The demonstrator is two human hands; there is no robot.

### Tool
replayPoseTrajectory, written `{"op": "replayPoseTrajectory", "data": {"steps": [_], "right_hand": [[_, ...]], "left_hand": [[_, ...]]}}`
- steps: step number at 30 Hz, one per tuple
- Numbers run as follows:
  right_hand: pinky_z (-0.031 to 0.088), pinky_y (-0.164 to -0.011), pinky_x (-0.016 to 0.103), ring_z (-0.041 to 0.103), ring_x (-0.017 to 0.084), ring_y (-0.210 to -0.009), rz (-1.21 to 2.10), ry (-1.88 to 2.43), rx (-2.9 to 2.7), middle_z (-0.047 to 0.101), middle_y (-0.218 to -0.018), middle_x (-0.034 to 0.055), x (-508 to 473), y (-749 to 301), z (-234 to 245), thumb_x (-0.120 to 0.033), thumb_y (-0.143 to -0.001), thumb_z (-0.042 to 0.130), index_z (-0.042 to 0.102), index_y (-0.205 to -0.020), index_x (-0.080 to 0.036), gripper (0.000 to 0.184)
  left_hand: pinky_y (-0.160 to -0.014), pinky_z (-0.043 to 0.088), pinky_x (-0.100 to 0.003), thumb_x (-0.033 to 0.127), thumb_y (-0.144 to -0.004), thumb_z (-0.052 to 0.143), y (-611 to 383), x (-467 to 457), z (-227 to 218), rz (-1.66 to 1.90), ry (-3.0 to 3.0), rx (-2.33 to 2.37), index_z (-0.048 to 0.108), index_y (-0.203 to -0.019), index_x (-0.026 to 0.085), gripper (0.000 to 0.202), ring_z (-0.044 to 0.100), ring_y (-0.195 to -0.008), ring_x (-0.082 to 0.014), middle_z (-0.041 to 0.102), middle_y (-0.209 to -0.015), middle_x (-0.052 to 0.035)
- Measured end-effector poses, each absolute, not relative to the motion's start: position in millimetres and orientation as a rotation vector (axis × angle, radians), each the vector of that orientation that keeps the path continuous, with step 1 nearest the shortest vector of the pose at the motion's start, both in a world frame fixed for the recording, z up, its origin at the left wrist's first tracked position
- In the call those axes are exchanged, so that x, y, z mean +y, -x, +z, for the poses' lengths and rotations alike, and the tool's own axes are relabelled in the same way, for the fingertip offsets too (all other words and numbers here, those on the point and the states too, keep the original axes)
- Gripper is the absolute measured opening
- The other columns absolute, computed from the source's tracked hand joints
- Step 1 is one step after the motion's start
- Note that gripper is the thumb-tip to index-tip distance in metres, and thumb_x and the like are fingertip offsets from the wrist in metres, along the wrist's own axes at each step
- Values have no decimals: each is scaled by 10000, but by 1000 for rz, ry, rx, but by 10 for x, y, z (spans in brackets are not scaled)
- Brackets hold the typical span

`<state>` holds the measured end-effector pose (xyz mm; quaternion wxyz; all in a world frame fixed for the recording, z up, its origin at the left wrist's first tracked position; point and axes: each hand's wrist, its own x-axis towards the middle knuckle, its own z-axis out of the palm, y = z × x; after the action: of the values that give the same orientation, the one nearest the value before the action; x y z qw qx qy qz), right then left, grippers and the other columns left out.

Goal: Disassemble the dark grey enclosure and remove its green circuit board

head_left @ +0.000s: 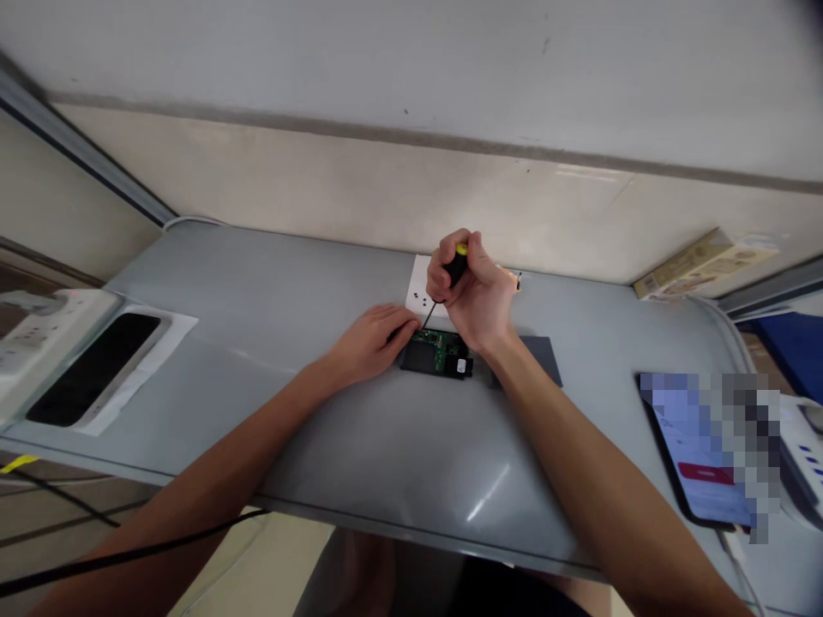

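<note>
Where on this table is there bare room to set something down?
The table has free patches between the phone and the left hand, in front of the circuit board, and between the dark panel and the tablet. It's crowded around the board, where the right hand, screwdriver, white sheet and panel sit close together.

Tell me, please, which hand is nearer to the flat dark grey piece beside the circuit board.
Right. The right hand holds the screwdriver just beyond and left of the flat grey piece; the left hand is farther left, at the circuit board's left end.
</note>
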<state>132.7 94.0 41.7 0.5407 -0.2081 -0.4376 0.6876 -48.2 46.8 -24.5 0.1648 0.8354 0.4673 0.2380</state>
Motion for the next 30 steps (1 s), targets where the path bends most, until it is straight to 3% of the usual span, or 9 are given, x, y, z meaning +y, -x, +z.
{"op": "replayPoseTrajectory", "data": {"steps": [30], "right_hand": [[350,-447,274,364,125,-505,1636,537,-1050,366,-603,-25,934,-1316,447,-798,-919,420,468,-762,-251,571]], "left_hand": [[-878,469,-378,368,-1101,342,480,485,-248,678,-2379,1339,626,-1029,206,335,616,-900,-215,686,-939,-54]]}}
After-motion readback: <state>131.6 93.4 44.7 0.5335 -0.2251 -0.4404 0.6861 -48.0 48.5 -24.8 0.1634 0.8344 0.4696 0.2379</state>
